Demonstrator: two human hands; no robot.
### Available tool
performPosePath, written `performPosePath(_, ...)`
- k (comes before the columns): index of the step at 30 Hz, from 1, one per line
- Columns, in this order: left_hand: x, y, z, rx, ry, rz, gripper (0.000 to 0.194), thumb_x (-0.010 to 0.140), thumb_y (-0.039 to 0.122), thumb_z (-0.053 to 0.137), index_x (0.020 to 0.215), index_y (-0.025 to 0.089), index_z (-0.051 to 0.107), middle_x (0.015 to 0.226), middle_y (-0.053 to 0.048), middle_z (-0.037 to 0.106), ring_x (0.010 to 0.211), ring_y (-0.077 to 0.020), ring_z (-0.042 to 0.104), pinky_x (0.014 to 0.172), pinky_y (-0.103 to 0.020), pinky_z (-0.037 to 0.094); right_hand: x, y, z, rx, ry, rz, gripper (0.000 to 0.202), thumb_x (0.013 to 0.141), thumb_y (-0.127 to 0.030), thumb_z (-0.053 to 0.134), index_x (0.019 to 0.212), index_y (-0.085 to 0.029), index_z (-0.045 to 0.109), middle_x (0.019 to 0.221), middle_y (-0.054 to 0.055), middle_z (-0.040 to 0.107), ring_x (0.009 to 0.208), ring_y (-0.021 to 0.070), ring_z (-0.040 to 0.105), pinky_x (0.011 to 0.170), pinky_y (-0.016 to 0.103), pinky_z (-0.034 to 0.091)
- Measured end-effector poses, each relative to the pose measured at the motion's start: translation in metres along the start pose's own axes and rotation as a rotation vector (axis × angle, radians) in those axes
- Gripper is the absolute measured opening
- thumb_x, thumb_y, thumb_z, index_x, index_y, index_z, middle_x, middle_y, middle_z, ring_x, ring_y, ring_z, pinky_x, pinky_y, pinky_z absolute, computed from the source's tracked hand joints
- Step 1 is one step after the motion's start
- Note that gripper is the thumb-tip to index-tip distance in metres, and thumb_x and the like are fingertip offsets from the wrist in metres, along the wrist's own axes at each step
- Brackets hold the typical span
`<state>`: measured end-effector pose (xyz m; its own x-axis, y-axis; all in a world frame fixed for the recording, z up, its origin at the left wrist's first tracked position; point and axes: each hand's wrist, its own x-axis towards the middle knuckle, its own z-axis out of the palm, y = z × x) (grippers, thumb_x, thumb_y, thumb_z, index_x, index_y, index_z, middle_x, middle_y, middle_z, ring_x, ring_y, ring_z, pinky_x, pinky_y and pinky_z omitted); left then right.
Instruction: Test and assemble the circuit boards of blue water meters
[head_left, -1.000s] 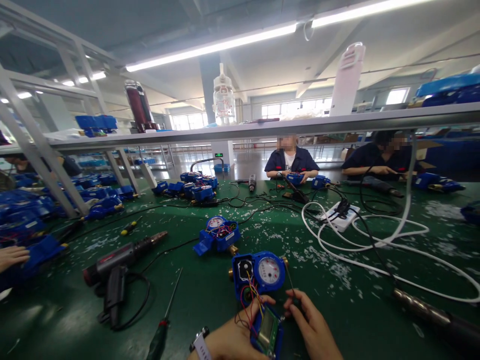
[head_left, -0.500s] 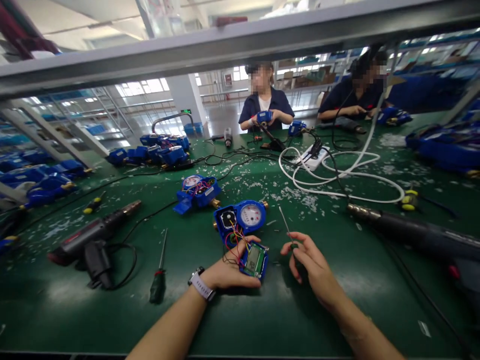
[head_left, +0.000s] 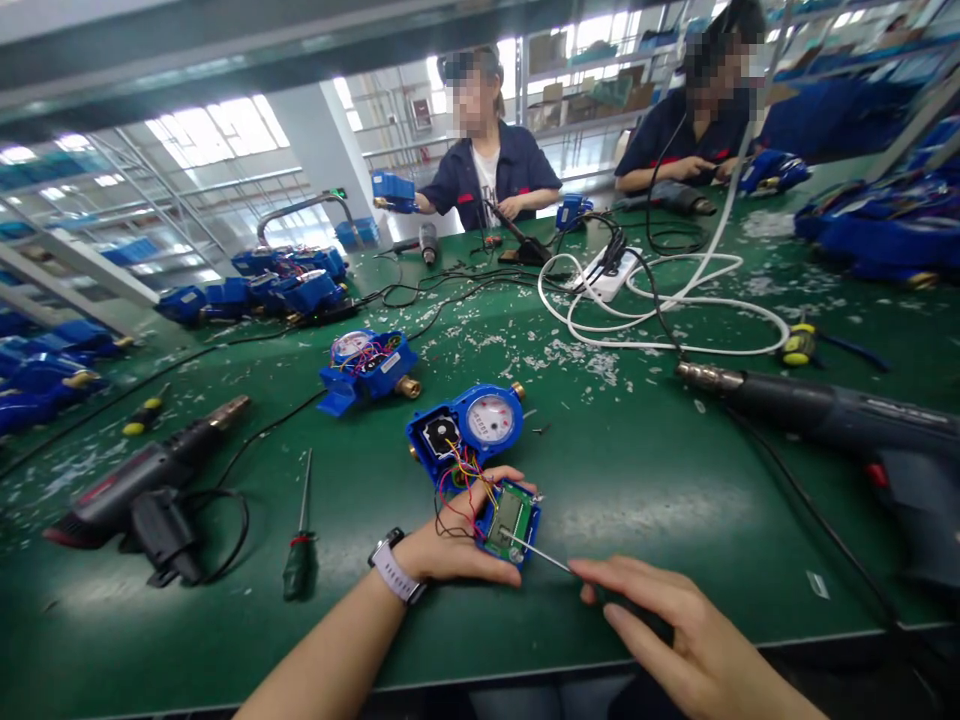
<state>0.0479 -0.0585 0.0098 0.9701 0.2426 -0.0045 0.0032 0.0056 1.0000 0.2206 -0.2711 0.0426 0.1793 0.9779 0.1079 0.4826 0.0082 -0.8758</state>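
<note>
My left hand grips a blue meter cover with a green LCD circuit board in it, thumb along its lower edge. Thin coloured wires run from the board to an opened blue water meter, which lies just beyond with its round dial facing up. In my right hand is a screwdriver, fingers closed round its mostly hidden handle. Its thin shaft points left and the tip lies over the display's lower part; whether it touches cannot be seen.
A second open meter stands further left. Heat guns lie at left and right, beside a green-handled screwdriver. A white cable loops behind. Across the bench, a person holds a blue meter out sideways.
My right hand has come nearer and turned, so the screwdriver shaft now points left over the board. The view has shifted. A person opposite has moved a blue meter to the left.
</note>
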Motion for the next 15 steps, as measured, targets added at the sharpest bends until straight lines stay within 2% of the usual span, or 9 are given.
performPosePath(4, -0.001, -0.001, 0.0, 0.025, 0.012, 0.019, 0.088, 0.063, 0.03, 0.088, 0.135, 0.025, 0.038, 0.139, -0.012, 0.045, 0.123, -0.0291, 0.049, 0.103, -0.041, 0.038, 0.001, -0.009, -0.003, -0.107, -0.03, -0.114, 0.042, 0.093, -0.015, 0.053, 0.129, -0.035, 0.062, 0.105, 0.003, 0.07, 0.09, 0.0224, 0.069, 0.074, 0.029, 0.058)
performPosePath(8, -0.001, -0.001, 0.003, -0.004, -0.009, 0.044, 0.088, 0.064, 0.03, 0.087, 0.134, 0.025, 0.036, 0.14, -0.013, 0.043, 0.124, -0.0295, 0.048, 0.102, -0.042, 0.038, 0.0, -0.014, -0.006, -0.218, -0.057, -0.159, 0.041, 0.092, -0.016, 0.052, 0.126, -0.034, 0.064, 0.1, 0.003, 0.071, 0.079, 0.0231, 0.07, 0.064, 0.03, 0.06)
performPosePath(15, -0.004, -0.002, 0.006, 0.05, -0.059, 0.073, 0.085, 0.065, 0.025, 0.086, 0.134, 0.025, 0.036, 0.139, -0.014, 0.045, 0.128, -0.0313, 0.046, 0.104, -0.046, 0.039, -0.01, -0.013, -0.011, -0.312, -0.088, -0.202, 0.049, 0.088, -0.012, 0.05, 0.128, -0.035, 0.061, 0.1, 0.001, 0.072, 0.08, 0.0232, 0.071, 0.065, 0.032, 0.06)
